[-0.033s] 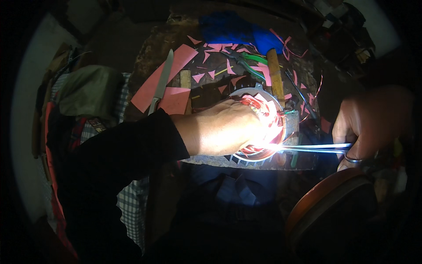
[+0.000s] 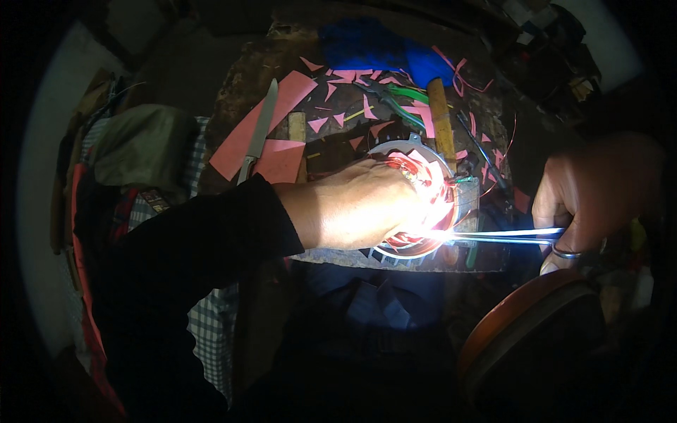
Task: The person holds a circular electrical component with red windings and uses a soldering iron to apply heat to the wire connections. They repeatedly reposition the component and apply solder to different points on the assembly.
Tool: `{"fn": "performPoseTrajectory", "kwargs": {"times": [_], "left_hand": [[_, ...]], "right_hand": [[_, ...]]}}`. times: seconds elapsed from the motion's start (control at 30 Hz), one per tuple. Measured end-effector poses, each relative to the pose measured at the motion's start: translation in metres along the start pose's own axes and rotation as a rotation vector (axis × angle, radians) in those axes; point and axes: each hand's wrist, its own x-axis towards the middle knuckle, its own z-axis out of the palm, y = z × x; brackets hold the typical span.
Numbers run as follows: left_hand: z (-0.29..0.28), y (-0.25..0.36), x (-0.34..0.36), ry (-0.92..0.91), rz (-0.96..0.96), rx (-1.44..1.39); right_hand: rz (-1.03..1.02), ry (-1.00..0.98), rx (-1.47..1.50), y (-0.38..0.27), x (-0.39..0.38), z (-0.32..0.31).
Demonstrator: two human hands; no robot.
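A round metal motor stator (image 2: 405, 255) lies at the near edge of the worktable, with reddish copper windings (image 2: 416, 169) and pink paper inside its ring. My left hand (image 2: 374, 201) reaches over it from the left, knuckles up; its fingers are lost in glare and behind the hand. From the right, my right hand (image 2: 575, 204) grips a long slim two-armed metal tool (image 2: 504, 237); scissors or tweezers, I cannot tell. Its far end meets the right side of the windings, where strong light hides the tip. A metal ring sits on a finger of this hand.
Left of the stator lie a knife (image 2: 263, 127) and pink sheets (image 2: 282, 162). Behind it are green-handled pliers (image 2: 405, 106), a wooden stick (image 2: 442, 123), pink scraps and a blue cloth (image 2: 381, 53). An orange-rimmed round object (image 2: 508, 310) stands below my right hand.
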Motion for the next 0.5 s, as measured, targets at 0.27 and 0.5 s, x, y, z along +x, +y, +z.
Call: {"fn": "performPoseTrajectory", "kwargs": {"times": [0.27,0.5], "left_hand": [[0.0,-0.002,0.002,0.019,-0.029,-0.12],[-0.06,0.039,-0.063,0.313,-0.376,-0.461]], "right_hand": [[0.076,-0.019,0.005,-0.014,0.003,-0.002],[0.089,0.073,-0.118,0.086,-0.018,0.064]]}}
